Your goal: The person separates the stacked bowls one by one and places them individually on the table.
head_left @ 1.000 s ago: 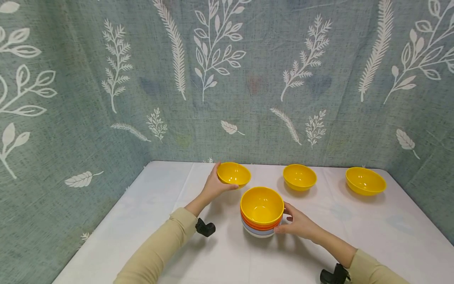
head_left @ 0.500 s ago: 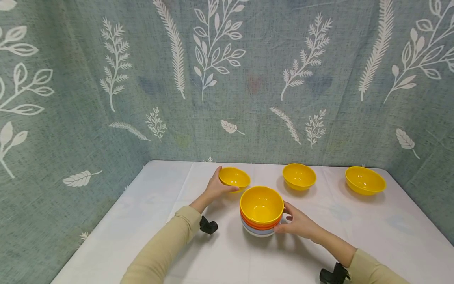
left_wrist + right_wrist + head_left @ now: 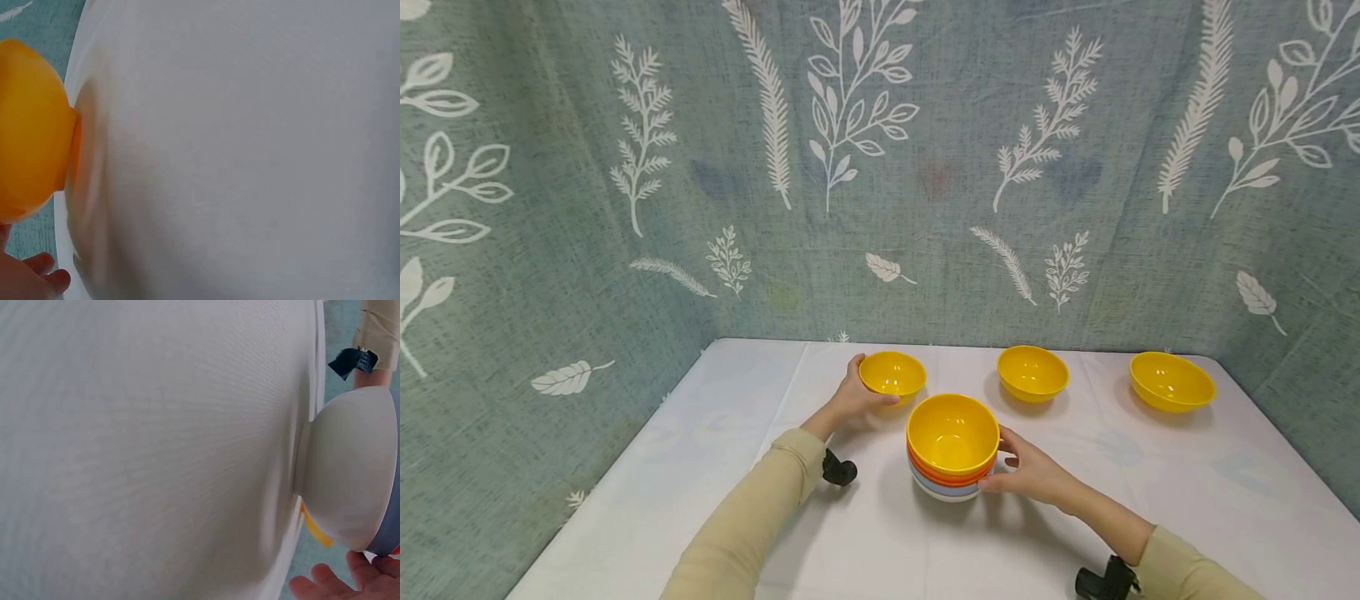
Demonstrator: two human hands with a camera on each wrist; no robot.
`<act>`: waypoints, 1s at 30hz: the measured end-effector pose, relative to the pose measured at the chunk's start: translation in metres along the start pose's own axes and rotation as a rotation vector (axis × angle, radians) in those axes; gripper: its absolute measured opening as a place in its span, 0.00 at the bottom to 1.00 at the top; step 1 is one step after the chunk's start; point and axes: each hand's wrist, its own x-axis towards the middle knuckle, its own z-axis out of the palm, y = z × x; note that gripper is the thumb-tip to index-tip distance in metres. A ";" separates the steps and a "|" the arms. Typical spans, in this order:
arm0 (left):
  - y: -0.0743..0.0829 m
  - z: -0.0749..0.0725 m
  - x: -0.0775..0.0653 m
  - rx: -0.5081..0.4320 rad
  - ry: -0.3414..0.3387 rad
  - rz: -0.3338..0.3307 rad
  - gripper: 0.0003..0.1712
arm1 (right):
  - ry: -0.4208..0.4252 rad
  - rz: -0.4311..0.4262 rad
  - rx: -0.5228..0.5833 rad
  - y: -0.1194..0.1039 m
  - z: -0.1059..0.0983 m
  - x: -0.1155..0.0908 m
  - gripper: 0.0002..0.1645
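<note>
My left hand (image 3: 855, 398) grips a yellow bowl (image 3: 892, 375) by its left side, thumb along the near side and fingers at the far rim. In the left wrist view that bowl (image 3: 31, 131) has its foot close over the cloth. My right hand (image 3: 1033, 473) holds the right side of a bowl stack, thumb low and fingers near the rim. A yellow bowl (image 3: 954, 433) tops the stack, with orange, grey-blue and white layers beneath. The white bottom bowl (image 3: 350, 465) stands on the table in the right wrist view, my right fingertips (image 3: 359, 565) at its side.
Two more yellow bowls stand apart at the back, one right of centre (image 3: 1033, 375) and one farther right (image 3: 1172, 383). White cloth covers the table (image 3: 865, 542). A patterned green curtain (image 3: 880, 167) rises behind and at both sides.
My left hand has brought its yellow bowl a little nearer to me, then slightly left, and the bowl now sits more level. My right hand and the stack have stayed in place.
</note>
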 end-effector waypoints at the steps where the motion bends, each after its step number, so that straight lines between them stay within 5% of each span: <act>1: 0.000 0.000 0.001 0.004 -0.005 -0.012 0.64 | 0.001 -0.001 0.002 0.000 0.000 0.000 0.57; 7: -0.003 0.001 0.005 0.009 -0.020 -0.059 0.63 | -0.007 -0.002 -0.002 0.000 0.000 0.000 0.58; 15: -0.002 0.005 0.008 0.009 0.007 -0.013 0.58 | -0.006 -0.001 -0.002 0.001 0.000 0.000 0.57; 30: -0.005 0.011 0.010 0.004 0.039 -0.025 0.59 | -0.002 0.018 0.007 0.005 0.000 0.003 0.59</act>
